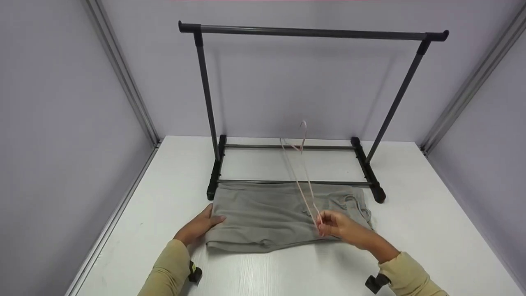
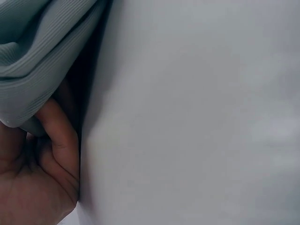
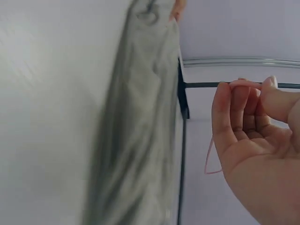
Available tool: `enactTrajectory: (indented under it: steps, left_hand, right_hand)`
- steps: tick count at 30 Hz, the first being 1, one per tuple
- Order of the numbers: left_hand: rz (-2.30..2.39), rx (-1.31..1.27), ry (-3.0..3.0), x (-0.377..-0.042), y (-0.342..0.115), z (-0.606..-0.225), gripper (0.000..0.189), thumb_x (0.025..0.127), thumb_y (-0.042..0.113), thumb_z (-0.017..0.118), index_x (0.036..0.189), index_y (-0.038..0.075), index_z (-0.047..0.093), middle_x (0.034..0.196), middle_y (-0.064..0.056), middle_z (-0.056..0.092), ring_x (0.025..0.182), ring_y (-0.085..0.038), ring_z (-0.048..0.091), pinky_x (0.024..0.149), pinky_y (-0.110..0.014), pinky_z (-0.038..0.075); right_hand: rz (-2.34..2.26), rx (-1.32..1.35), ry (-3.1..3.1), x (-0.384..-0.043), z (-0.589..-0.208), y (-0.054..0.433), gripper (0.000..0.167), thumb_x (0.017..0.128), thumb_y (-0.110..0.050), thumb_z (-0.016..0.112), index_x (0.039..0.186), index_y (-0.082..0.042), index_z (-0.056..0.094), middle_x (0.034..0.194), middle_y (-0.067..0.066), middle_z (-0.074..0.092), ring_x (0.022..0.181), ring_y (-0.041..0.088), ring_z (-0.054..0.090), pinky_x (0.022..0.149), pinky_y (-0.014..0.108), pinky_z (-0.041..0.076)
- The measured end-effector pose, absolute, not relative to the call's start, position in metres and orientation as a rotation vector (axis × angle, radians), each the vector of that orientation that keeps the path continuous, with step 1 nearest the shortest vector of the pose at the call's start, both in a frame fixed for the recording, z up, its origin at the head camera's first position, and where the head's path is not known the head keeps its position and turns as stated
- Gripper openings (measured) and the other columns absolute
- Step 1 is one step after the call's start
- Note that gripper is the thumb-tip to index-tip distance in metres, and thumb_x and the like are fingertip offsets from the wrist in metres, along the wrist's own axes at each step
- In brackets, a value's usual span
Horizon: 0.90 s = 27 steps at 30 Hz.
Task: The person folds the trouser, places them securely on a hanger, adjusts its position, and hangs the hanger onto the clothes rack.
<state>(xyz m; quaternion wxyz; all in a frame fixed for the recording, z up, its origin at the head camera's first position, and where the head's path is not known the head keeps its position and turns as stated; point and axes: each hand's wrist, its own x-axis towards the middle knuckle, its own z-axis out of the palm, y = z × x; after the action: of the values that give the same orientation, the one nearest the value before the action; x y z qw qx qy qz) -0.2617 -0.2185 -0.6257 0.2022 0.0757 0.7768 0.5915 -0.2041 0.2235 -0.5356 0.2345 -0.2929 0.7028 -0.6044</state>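
Note:
A grey garment (image 1: 257, 216), folded into a wide flat strip, lies on the white table. My left hand (image 1: 199, 226) grips its left end, thumb on top and fingers tucked beneath. In the left wrist view, curled fingers (image 2: 63, 140) show under the ribbed folds (image 2: 42, 61). Above the garment's right part, my right hand (image 1: 345, 230) pinches one end of a thin pink clothes hanger (image 1: 301, 150) between thumb and fingers. The hanger slants away, its hook toward the back. The right wrist view shows the pinched pink end (image 3: 246, 84) at the fingertips.
A black garment rack stands behind, with its top bar (image 1: 312, 32) high up and two low bars near the table. The garment's far edge lies along the front low bar (image 1: 263, 181). Pale panels (image 1: 61, 123) enclose the white table (image 1: 230, 273) at the back and sides.

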Motion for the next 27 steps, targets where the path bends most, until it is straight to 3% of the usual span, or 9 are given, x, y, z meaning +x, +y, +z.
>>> enactTrajectory:
  steps: [6,15,20,24,27]
  left_hand:
    - [1.659,0.2,2.163,-0.262,-0.218,-0.625,0.076,0.091,0.034,0.058,0.15,0.017,0.013,0.149,-0.012,0.024,0.136,-0.03,0.018,0.108,-0.051,0.012]
    - [1.646,0.193,2.155,-0.262,-0.217,-0.623,0.075,0.091,0.036,0.058,0.15,0.018,0.014,0.149,-0.012,0.024,0.136,-0.029,0.018,0.108,-0.052,0.012]
    - [1.643,0.197,2.163,-0.261,-0.217,-0.624,0.073,0.092,0.034,0.057,0.149,0.017,0.015,0.148,-0.013,0.026,0.135,-0.03,0.021,0.107,-0.051,0.014]
    - [1.645,0.181,2.175,-0.262,-0.217,-0.624,0.074,0.091,0.035,0.059,0.149,0.017,0.016,0.146,-0.012,0.029,0.134,-0.028,0.024,0.107,-0.05,0.016]
    - [1.629,0.167,2.182,-0.261,-0.218,-0.624,0.075,0.09,0.036,0.059,0.149,0.017,0.016,0.146,-0.012,0.03,0.133,-0.028,0.025,0.107,-0.049,0.017]
  right_hand:
    - [-1.808,-0.557,1.688,-0.176,-0.565,0.22,0.006,0.096,-0.001,0.047,0.101,0.002,0.046,0.099,0.01,0.052,0.096,0.023,0.061,0.091,0.045,0.044]
    - [-1.803,-0.26,1.638,-0.156,-0.597,0.215,0.007,0.09,-0.002,0.058,0.096,-0.002,0.054,0.091,0.006,0.058,0.09,0.022,0.062,0.084,0.036,0.049]
    - [-1.729,-0.183,1.631,-0.152,-0.599,0.212,0.012,0.089,-0.01,0.061,0.096,-0.002,0.055,0.081,0.005,0.059,0.073,0.015,0.061,0.068,0.031,0.054]
    - [-1.644,-0.174,1.683,-0.151,-0.597,0.209,0.016,0.088,-0.014,0.064,0.095,-0.001,0.055,0.071,0.002,0.054,0.057,0.008,0.054,0.052,0.024,0.05]
    - [-1.593,-0.175,1.717,-0.151,-0.594,0.207,0.017,0.088,-0.015,0.064,0.094,-0.001,0.056,0.068,0.002,0.054,0.051,0.006,0.052,0.046,0.022,0.048]
